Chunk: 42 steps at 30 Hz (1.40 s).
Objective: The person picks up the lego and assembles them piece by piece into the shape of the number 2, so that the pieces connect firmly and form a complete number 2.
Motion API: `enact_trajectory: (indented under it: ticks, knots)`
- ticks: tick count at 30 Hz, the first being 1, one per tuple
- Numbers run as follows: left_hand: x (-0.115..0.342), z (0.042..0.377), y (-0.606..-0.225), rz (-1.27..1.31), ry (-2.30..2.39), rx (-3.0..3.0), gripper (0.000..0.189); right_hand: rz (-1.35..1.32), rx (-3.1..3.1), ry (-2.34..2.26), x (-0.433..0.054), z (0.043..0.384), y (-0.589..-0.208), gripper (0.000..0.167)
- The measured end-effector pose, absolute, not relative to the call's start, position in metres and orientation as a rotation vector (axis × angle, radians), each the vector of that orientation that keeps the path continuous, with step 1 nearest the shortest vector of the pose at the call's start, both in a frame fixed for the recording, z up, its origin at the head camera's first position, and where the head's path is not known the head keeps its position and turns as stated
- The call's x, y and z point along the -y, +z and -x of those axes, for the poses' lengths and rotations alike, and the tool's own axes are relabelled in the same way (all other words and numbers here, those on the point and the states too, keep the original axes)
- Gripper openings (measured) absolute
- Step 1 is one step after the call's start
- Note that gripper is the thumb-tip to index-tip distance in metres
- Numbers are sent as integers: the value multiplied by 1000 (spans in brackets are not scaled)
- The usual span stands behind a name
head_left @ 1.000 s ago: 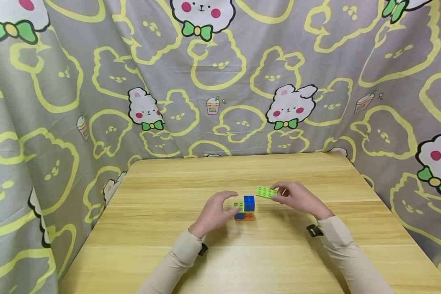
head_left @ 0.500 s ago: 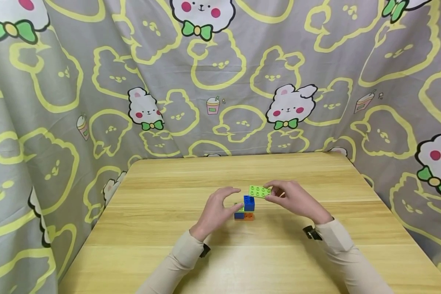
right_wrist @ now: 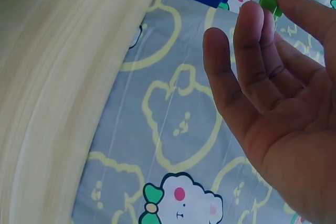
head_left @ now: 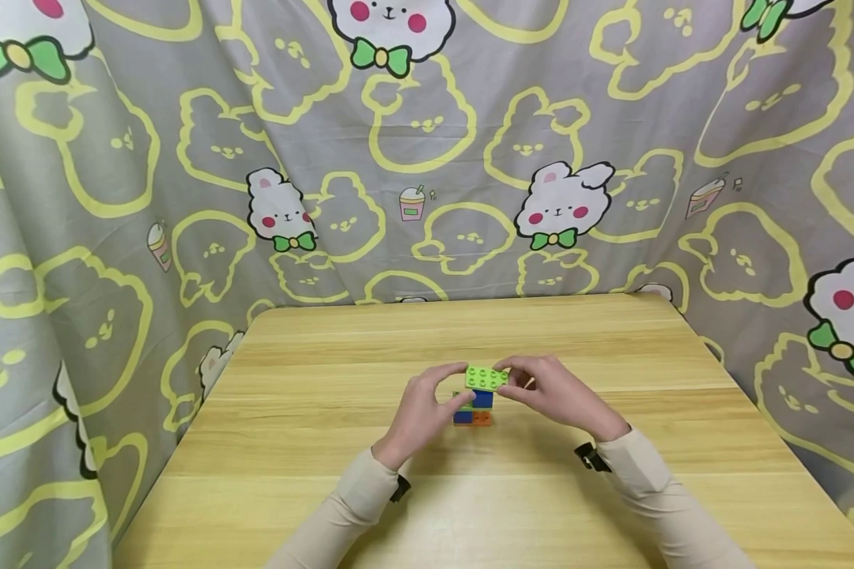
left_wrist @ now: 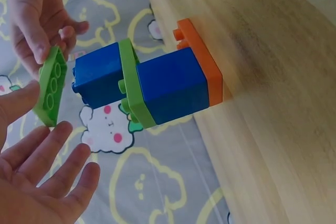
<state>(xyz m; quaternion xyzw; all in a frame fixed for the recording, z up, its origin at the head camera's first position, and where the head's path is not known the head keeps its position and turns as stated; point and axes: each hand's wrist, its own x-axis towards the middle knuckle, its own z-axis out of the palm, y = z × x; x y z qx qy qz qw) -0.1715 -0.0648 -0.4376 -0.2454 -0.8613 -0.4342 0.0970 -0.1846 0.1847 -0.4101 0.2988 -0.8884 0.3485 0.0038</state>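
Observation:
My right hand [head_left: 558,391] pinches the right end of a lime green building block plate [head_left: 484,378], its studs facing up. The plate is held just over the block stack, apart from the upper blue block [left_wrist: 98,74] in the left wrist view. Below that block come another lime green plate [left_wrist: 137,85], a lower blue block [left_wrist: 173,85] and an orange plate [left_wrist: 202,61] on the table. My left hand [head_left: 416,407] is left of the stack, thumb and fingers extended, fingertips right at the held plate's left end. From the head, the left thumb partly hides the stack.
The stack stands on a light wooden table [head_left: 327,442]. A grey patterned curtain [head_left: 441,142] hangs behind it and along both sides. Each wrist has a black strap or mount [head_left: 592,456] under a beige sleeve [head_left: 636,462].
My right hand has carried the lime green plate left, from beside the stack to over its upper blue block. My left hand has shifted slightly right and keeps its shape.

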Motion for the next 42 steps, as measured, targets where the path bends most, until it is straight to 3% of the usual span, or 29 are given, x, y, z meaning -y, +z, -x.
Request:
enact_trajectory:
  ticks: [13,24,42]
  knots:
    - [68,177,-438,650,-1418,2462,38,-809,2677,1159,-178,183,-414,45]
    - [69,179,-441,608,-1459,2494,40,-829,2644,1278,-177,188,-423,31]
    - [70,180,-445,561,-1385,2605,40,-845,2663,1280,-171,192,-434,32]
